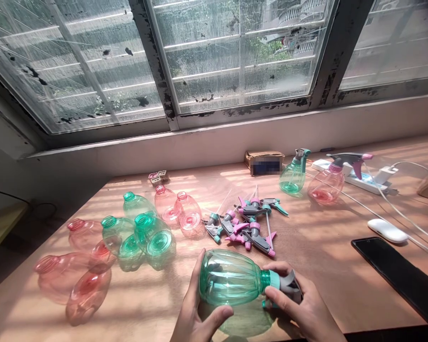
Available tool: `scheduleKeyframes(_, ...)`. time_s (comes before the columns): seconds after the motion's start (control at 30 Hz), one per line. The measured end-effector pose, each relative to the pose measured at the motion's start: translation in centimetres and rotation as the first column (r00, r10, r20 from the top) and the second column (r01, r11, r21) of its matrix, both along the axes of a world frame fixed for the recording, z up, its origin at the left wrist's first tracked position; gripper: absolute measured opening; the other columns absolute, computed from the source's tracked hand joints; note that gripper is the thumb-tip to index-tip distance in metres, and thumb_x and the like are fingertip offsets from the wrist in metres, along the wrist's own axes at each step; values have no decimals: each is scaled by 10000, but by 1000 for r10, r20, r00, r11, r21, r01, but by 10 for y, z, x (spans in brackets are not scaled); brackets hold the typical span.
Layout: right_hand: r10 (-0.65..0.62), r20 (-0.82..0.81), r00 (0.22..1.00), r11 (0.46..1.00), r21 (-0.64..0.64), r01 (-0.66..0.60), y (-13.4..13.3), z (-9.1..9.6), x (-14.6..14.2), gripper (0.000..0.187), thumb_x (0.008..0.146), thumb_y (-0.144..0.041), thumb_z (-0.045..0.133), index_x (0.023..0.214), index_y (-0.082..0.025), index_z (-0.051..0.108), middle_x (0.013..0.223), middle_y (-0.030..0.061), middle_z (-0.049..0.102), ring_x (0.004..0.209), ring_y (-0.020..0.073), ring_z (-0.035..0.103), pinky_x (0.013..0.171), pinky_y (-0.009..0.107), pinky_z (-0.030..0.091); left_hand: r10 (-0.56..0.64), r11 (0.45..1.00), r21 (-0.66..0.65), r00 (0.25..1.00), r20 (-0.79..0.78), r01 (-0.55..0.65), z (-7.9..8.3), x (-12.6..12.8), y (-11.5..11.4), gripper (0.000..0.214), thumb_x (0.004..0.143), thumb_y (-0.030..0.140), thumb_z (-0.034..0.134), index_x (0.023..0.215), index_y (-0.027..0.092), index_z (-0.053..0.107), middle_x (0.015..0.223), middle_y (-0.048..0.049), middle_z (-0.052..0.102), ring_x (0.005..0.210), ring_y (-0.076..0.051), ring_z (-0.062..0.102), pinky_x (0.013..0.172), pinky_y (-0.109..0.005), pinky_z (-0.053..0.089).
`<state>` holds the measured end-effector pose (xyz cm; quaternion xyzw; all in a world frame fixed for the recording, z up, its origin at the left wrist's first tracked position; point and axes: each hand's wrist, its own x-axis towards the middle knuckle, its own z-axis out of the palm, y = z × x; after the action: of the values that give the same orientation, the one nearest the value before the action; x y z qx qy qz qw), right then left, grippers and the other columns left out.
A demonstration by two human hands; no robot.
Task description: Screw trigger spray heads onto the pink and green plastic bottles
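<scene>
A green see-through spray bottle [231,280] lies on its side near the front edge of the wooden table [324,237]. My left hand [196,313] wraps around its body. My right hand [303,308] is closed on the grey and teal spray head [283,282] at the bottle's neck. Just behind lies a heap of several loose spray heads [244,223], grey with pink or teal parts. To the left lie several green bottles [142,228] and pink bottles [82,270] without heads.
Two bottles with heads on stand at the back right, one green [294,173], one pink [328,180]. Near them are a cardboard box [264,161] and a white power strip [364,178] with cables. A white mouse [387,230] and a black phone [399,273] lie at the right.
</scene>
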<state>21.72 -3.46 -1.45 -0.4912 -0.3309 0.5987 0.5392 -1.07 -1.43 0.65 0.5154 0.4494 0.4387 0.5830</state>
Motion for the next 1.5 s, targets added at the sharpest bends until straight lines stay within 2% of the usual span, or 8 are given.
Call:
scheduleKeyframes(0.07,1,-15,1000,1000,-9,-1,0,2,0,490,706,-532,884,1046,-231,699,617,-27,647,554,177,622,433,224,330,3,1000,-3,1000,-1,-3,1,0,0,1060,788,529,822,1626,320,208,1645,-72,423,1526,-337,339,1275,-455,224)
scheduleKeyframes(0.23,-1,-21,1000,1000,21,2,0,1,0,465,712,-522,888,1043,-245,714,628,-34,669,560,164,620,495,238,393,37,999,15,999,4,-38,3,2,-1,1045,766,528,839,1616,320,267,1598,-78,497,1491,-365,400,1256,-464,278)
scheduleKeyframes(0.7,6,-23,1000,1000,20,-5,0,0,0,515,702,-540,881,1057,-211,705,655,-16,677,596,189,631,586,281,442,34,999,14,999,19,-35,-4,0,0,1060,770,518,840,1620,298,247,1658,-95,401,1530,-370,324,1281,-488,203)
scheduleKeyframes(0.9,0,-46,999,1000,-3,0,-1,1,-2,524,692,-537,893,1056,-219,693,610,-30,646,535,159,587,477,230,351,17,1000,-10,999,32,-17,0,1,-1,1059,768,533,838,1618,311,248,1658,-76,400,1539,-357,304,1286,-462,188)
scheduleKeyframes(1.07,16,-67,998,1000,1,-16,0,1,-2,517,702,-539,891,1049,-217,683,601,-48,611,522,137,540,500,240,360,33,999,-8,999,35,-33,0,2,-2,1037,767,520,843,1610,318,274,1642,-73,428,1524,-359,338,1274,-450,227)
scheduleKeyframes(1.3,50,-56,997,998,-28,-52,0,2,0,542,718,-551,879,1070,-202,660,618,-33,617,536,138,541,464,215,313,35,999,-9,999,40,-35,-3,1,-1,1053,759,520,848,1612,302,270,1652,-84,408,1529,-368,327,1278,-470,214)
scheduleKeyframes(1.5,43,-44,998,999,-18,-44,0,2,0,539,715,-548,881,1065,-196,669,622,-29,629,549,136,551,477,210,331,35,999,-13,999,32,-35,-3,1,-1,1058,757,516,851,1613,301,269,1658,-83,399,1533,-367,315,1283,-475,197)
